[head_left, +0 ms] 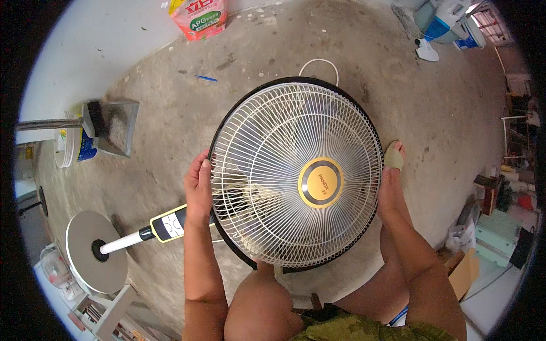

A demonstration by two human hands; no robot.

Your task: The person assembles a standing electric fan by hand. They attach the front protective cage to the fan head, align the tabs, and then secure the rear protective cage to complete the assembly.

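Note:
A floor fan lies on its side before me, its round white wire grille [267,122] facing up. A yellow and grey badge [321,183] sits at the grille's centre. Around the edge runs a black rim strip [227,122], with a gap at the near side. My left hand [199,190] grips the grille's left edge, thumb uppermost and some fingers hidden behind. On the opposite edge my right hand [389,192] is closed, its fingertips partly out of sight. To the left extend the control panel [169,224], white pole [124,242] and round grey base [85,227].
A white cord [335,68] loops out beyond the fan. A blue pen-like item [205,78] and a red pouch [199,20] lie farther off. At left are a dustpan [122,125] and a white bucket [69,148]; a blue-and-white spray bottle [438,27] is at far right.

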